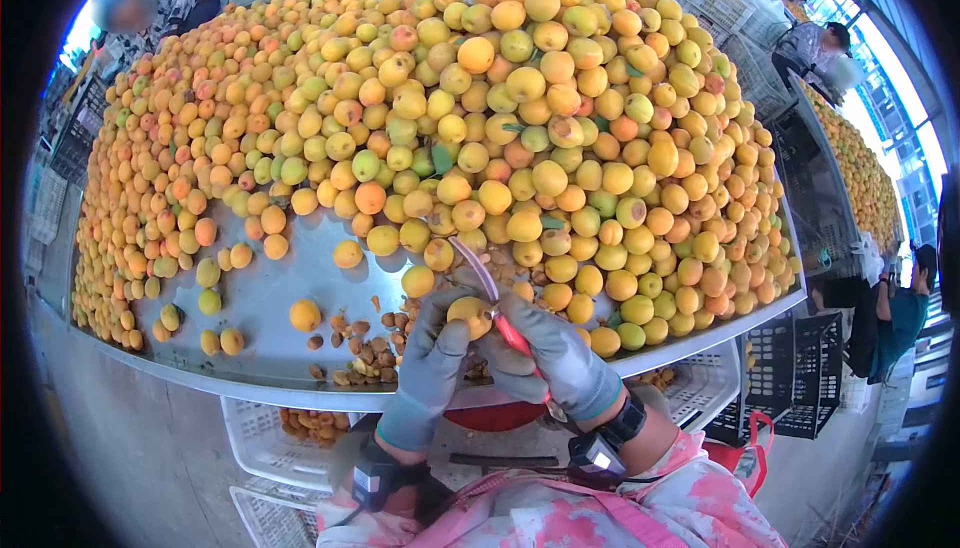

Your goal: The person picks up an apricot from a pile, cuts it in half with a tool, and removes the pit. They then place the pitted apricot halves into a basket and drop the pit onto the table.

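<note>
In my left hand [430, 343], gloved in grey, an apricot [469, 315] is gripped between thumb and fingers just above the table's front edge. My right hand [560, 353], in a matching glove, is closed round the red handle of a knife [513, 334]. Its thin curved metal blade points up and away, crossing right beside the apricot. Both hands meet at the fruit, so part of it is hidden by fingers. Brown apricot pits [372, 354] and torn bits of fruit lie on the metal table [270, 303] left of my hands.
A large heap of apricots [540, 88] covers most of the table. White crates [270, 438] stand under the front edge, and black crates [800, 368] to the right. Other people [160, 8] work around, one by another fruit-covered table [850, 163]. A red bag [745, 453] sits lower right.
</note>
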`<state>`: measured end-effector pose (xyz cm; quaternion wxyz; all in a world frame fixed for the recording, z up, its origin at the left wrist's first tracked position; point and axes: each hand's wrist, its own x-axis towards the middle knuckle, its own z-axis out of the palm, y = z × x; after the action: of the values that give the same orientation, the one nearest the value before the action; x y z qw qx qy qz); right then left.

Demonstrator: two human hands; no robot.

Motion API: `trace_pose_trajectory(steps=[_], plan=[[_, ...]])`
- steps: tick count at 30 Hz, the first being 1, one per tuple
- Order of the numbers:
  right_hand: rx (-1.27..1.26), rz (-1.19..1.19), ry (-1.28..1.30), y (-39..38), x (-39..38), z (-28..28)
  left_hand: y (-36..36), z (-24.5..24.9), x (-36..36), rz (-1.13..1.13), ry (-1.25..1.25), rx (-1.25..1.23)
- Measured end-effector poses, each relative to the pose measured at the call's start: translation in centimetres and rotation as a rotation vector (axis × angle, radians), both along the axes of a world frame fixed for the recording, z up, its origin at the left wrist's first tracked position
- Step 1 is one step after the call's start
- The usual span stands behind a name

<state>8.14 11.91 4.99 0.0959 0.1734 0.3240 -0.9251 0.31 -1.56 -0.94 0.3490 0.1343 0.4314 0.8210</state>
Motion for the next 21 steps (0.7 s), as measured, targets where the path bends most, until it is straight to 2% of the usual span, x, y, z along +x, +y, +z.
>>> trace_pose_trajectory(steps=[1, 2, 4, 5, 7, 8, 10, 11, 13, 21], plan=[[-0.13, 0.026, 0.054, 0.0, 0.1, -0.1, 0.2, 0.3, 0.1, 0.002, -0.05, 0.065], [-0.131, 0.03, 0.053, -0.2, 0.1, 0.1, 0.3, 0.6, 0.1, 0.007, -0.1, 0.13], [0.37, -0.091, -0.066, -0.6, -0.1, 0.8, 0.4, 1.0, -0.2, 0.031, -0.098, 0.087], [0.376, -0.087, -0.063, -0.5, 0.0, 0.6, 0.5, 1.1, -0.3, 0.056, -0.097, 0.045], [0.715, -0.069, 0.097, -0.1, 0.5, -0.2, 0.0, -0.1, -1.0, 0.049, -0.104, 0.053], [0.718, -0.062, 0.095, 0.0, 0.6, -0.3, -0.2, -0.5, -1.1, 0.037, -0.112, 0.052], [1.038, 0.017, 0.105, 0.1, 0.6, -0.7, -0.1, -0.3, -1.2, 0.049, -0.078, 0.029], [1.037, 0.02, 0.106, 0.1, 0.6, -1.0, -0.1, -0.2, -1.3, 0.056, -0.037, 0.004], [1.241, 0.01, 0.178, 0.1, 0.5, -1.6, 0.2, -0.4, -1.2, 0.057, -0.06, 0.001], [1.425, 0.032, 0.193, -0.2, 0.7, -1.5, 0.3, -0.3, -1.5, -0.024, -0.164, 0.033]])
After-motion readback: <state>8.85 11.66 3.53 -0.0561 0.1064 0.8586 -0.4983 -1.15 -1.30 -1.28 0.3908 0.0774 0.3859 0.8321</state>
